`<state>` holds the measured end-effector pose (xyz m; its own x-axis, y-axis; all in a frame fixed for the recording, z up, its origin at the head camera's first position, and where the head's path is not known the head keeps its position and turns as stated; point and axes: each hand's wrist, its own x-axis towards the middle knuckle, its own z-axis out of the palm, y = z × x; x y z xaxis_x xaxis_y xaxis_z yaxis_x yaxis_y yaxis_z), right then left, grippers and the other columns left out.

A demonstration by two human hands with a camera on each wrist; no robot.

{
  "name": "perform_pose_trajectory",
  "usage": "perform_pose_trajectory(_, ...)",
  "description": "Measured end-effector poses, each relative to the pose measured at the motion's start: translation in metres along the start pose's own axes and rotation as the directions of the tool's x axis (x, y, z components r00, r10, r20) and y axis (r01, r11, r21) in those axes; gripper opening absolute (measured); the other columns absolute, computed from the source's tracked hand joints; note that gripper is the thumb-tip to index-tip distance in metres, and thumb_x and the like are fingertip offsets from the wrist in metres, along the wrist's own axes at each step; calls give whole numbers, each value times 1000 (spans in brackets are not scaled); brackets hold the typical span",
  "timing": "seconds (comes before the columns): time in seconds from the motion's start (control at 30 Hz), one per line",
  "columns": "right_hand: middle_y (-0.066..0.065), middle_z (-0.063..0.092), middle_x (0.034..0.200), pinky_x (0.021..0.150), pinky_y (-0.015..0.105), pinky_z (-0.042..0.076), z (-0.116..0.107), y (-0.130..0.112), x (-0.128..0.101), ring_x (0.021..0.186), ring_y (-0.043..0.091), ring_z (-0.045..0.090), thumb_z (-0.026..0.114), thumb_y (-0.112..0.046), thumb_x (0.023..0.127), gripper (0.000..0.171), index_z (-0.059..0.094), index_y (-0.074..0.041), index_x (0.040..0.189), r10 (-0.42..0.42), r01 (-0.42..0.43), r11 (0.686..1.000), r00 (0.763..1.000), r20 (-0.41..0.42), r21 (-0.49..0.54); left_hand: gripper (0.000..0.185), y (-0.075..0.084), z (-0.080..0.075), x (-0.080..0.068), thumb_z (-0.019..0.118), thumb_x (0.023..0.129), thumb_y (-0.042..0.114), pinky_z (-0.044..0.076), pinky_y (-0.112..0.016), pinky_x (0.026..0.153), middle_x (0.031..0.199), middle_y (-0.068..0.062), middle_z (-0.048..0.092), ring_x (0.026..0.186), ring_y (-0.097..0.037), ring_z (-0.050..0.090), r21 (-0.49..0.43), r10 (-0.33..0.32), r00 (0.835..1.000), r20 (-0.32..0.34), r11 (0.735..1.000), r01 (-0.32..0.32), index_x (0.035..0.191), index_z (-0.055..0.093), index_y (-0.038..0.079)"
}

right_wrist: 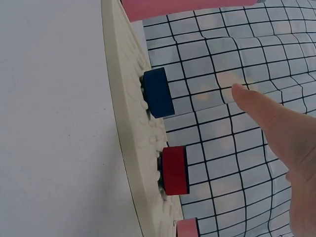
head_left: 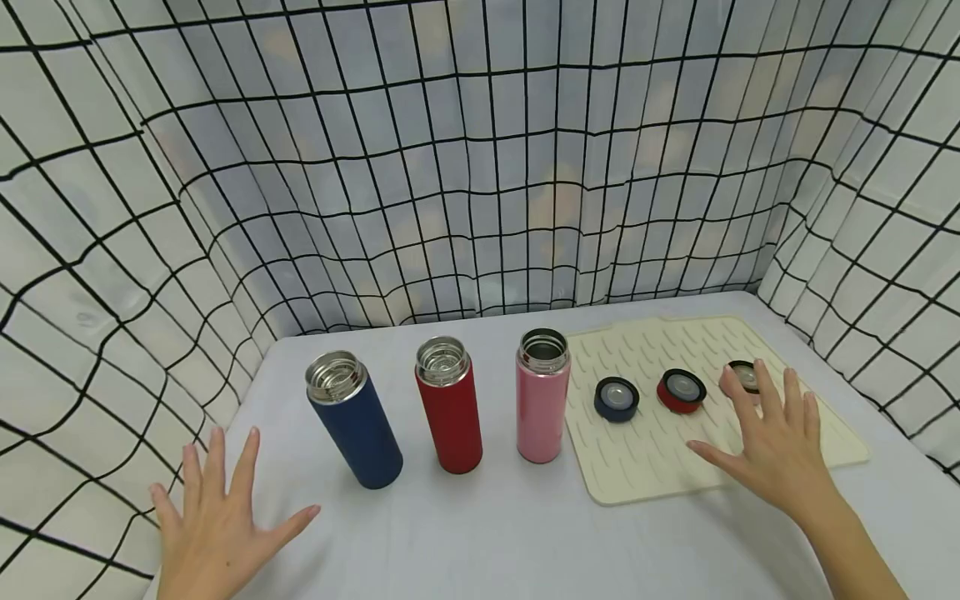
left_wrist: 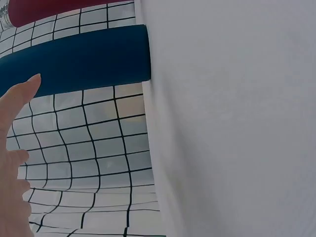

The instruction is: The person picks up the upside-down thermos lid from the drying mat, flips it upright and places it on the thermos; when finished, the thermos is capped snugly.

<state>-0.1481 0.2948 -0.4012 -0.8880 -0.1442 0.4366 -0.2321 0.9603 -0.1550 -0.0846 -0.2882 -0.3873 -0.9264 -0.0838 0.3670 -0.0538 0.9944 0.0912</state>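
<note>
Three lidless flasks stand upright in a row on the white table: a blue flask [head_left: 358, 429], a red flask [head_left: 452, 417] and a pink flask [head_left: 542, 404]. To their right, a cream mat [head_left: 630, 475] carries a blue lid [head_left: 617, 399], a red lid [head_left: 681, 391] and a pink lid [head_left: 745, 377]. My left hand [head_left: 217, 525], fingers spread, hovers left of the blue flask and holds nothing. Over the mat's right part my right hand [head_left: 783, 442] is spread too, its fingers partly hiding the pink lid in the head view.
Netting with a black grid [head_left: 495, 167] over pale cloth walls the table in at the back and both sides. A white cloth [head_left: 465, 542] covers the tabletop, including the stretch in front of the flasks.
</note>
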Motion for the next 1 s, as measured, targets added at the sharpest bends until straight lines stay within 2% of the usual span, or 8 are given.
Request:
perform_pose_trajectory(0.13,23,4,149,102,63,-5,3,-2,-1,134,44,-10,69,-56,70,101,16,-16,147,-13,13,1000,1000,-8,29,119,1,-1,1,68,59,68,-14,-65,97,151,-19,-7,134,-38,-14,-61,36,998,-52,997,-39,147,11,12)
perform_pose_trajectory(0.33,26,18,143,94,69,18,11,-6,3,132,47,8,71,-52,70,96,25,-11,144,-82,90,993,991,-102,76,114,6,3,5,76,60,54,-11,-62,101,149,-25,-1,134,-39,-13,-227,65,992,-111,970,-89,145,18,6)
perform_pose_trajectory(0.47,29,26,139,90,68,24,19,-12,10,125,50,21,68,-54,72,92,32,-5,140,-128,145,984,979,-157,106,111,13,6,14,82,59,42,-5,-60,104,149,-24,2,135,-39,-12,-363,95,980,-172,919,-153,144,21,4)
perform_pose_trajectory(0.57,30,28,138,90,67,25,25,-19,16,122,52,24,64,-56,76,87,33,-3,139,-149,172,976,975,-166,133,112,20,9,21,83,59,34,1,-61,104,151,-18,2,136,-37,-10,-431,116,973,-200,881,-193,145,18,6)
perform_pose_trajectory(0.7,31,31,135,91,64,27,35,-28,23,120,50,29,59,-55,80,81,36,-2,136,-185,214,965,966,-182,154,118,31,15,27,84,59,32,6,-59,105,152,-14,0,137,-33,-9,-477,131,974,-186,854,-206,147,9,7)
perform_pose_trajectory(0.83,31,32,134,92,61,26,45,-35,29,117,49,31,65,-45,80,77,36,0,136,-203,234,951,966,-161,204,124,41,20,31,84,61,32,7,-56,106,152,-12,-3,137,-29,-9,-528,117,981,-152,830,-181,147,-3,11)
perform_pose_trajectory(0.93,31,32,134,92,61,26,53,-38,32,117,49,30,72,-34,76,79,35,1,136,-191,216,943,974,-118,254,125,46,26,35,84,63,25,9,-51,108,152,-9,-3,138,-26,-4,-602,90,983,-158,781,-168,146,-8,16)
perform_pose_trajectory(1.0,32,31,134,91,62,26,58,-40,34,118,50,29,73,-31,75,80,34,1,137,-181,198,939,980,-84,281,123,49,29,39,84,63,18,11,-42,110,152,-9,1,138,-24,2,-656,68,982,-178,735,-169,146,-7,17)
